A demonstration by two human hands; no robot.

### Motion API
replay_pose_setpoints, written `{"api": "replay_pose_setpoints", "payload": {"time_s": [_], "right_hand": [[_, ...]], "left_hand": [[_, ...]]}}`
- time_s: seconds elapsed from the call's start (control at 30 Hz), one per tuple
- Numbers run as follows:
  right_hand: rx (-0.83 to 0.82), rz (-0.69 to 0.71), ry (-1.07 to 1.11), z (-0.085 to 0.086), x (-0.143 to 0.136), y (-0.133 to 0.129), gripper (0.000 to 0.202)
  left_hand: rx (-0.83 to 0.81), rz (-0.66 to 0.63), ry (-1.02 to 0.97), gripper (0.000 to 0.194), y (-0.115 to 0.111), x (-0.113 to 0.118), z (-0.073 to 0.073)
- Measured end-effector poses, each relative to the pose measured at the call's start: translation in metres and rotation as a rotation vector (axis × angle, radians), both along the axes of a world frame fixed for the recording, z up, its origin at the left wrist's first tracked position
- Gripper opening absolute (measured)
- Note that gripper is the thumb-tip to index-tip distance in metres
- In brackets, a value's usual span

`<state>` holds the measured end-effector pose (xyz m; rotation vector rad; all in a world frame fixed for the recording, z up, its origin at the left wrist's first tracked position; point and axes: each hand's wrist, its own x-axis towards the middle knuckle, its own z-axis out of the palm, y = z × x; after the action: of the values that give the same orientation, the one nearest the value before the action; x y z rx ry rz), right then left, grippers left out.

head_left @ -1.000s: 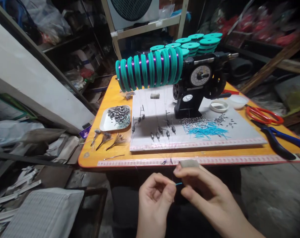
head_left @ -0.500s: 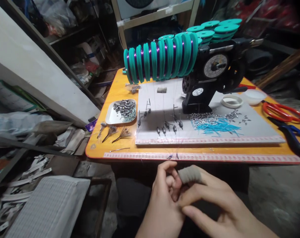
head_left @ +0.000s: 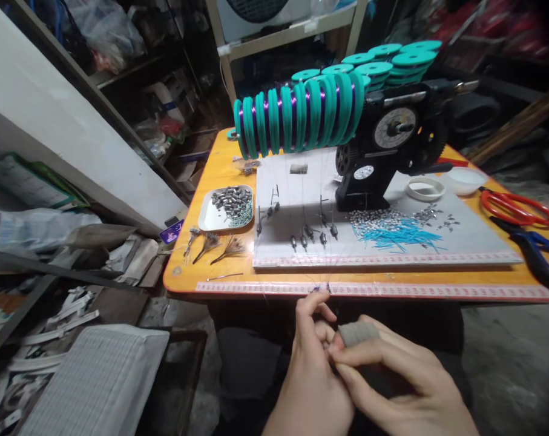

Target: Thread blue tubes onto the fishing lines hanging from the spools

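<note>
Below the front edge of the table, my left hand (head_left: pixel 317 369) has its fingers curled in. My right hand (head_left: pixel 396 375) is against it, thumb and a finger pinched together beside the left fingers. Grey tape (head_left: pixel 359 333) wraps one right finger. Whatever lies in either hand is too small or hidden to name. Just beyond the left fingertips, small purple thread knots (head_left: pixel 327 287) are at the tape measure (head_left: pixel 401 290) along the table edge. Fine lines run up from there toward the teal spools (head_left: pixel 301 115). Several dark metal weights (head_left: pixel 323 238) are grouped on the grey board (head_left: pixel 296 200).
A black stand (head_left: pixel 369 163) carries the spools. At left is a white tray (head_left: pixel 206 217) of metal sinkers, with wire bundles (head_left: pixel 231 247) before it. Blue sticks (head_left: pixel 401 235) lie on the board. Red-handled scissors (head_left: pixel 519 207) and blue-handled pliers (head_left: pixel 535 245) lie at right.
Both hands appear slightly further right in the view, still together, and the right hand's pinch has moved closer to the left fingers. The camera view has shifted a little too.
</note>
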<state>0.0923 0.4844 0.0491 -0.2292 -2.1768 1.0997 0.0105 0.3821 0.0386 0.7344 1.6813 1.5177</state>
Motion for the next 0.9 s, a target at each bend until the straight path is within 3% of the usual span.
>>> {"api": "replay_pose_setpoints", "payload": {"time_s": [0.13, 0.23, 0.37, 0.53, 0.73, 0.9], "right_hand": [[-0.102, -0.004, -0.072, 0.000, -0.002, -0.001, 0.015], [-0.070, -0.024, -0.113, 0.000, 0.002, -0.004, 0.010], [-0.016, 0.026, -0.115, 0.005, 0.004, -0.009, 0.016], [-0.079, 0.051, -0.086, 0.007, 0.009, -0.012, 0.022], [-0.298, 0.051, -0.148, 0.001, 0.020, 0.003, 0.014], [-0.463, 0.247, -0.091, -0.003, 0.035, 0.023, 0.009]], "left_hand": [[-0.016, -0.154, 0.087, 0.069, -0.002, -0.016, 0.000], [-0.017, -0.298, 0.076, 0.081, -0.003, -0.034, 0.001], [-0.030, -0.380, 0.122, 0.087, -0.004, -0.043, 0.001], [0.008, -0.329, 0.212, 0.094, -0.004, -0.031, -0.002], [-0.001, -0.199, 0.206, 0.087, 0.001, -0.006, 0.001], [-0.079, -0.051, 0.193, 0.074, 0.000, 0.013, 0.011]]}}
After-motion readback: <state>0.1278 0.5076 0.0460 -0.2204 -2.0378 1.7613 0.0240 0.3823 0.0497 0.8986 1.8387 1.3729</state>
